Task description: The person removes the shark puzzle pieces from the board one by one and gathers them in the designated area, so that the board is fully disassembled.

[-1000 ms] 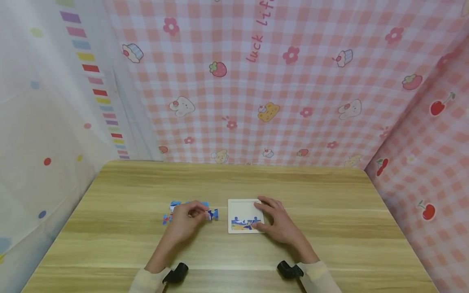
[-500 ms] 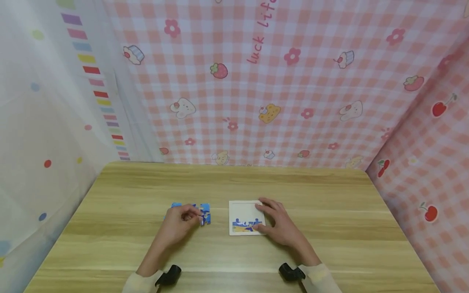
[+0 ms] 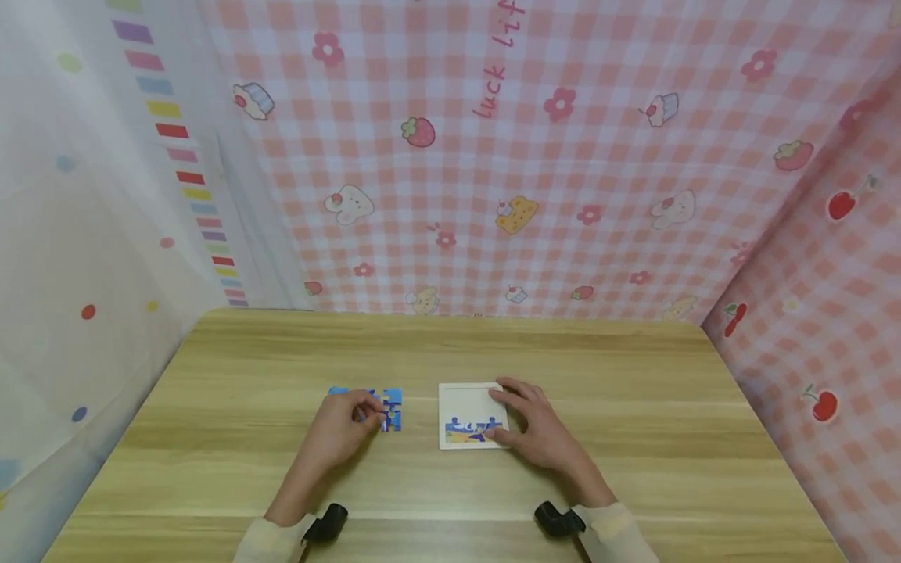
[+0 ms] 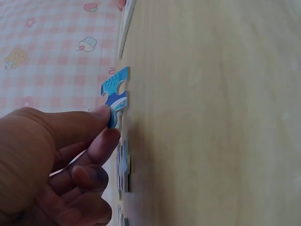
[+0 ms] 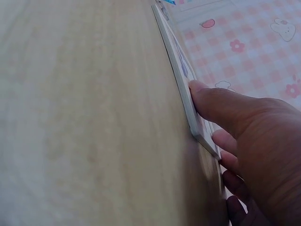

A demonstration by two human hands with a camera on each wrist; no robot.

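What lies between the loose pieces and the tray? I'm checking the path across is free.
Only bare table shows between the pieces and the tray in the head view; nothing lies there.

You're looking at one wooden table, one white puzzle tray at its centre, and perhaps four loose blue puzzle pieces lying at nine o'clock of it.

A wooden desk stands before a pink checked cloth printed with strawberries, cupcakes and, seemingly, rabbits; a dotted curtain hangs left.
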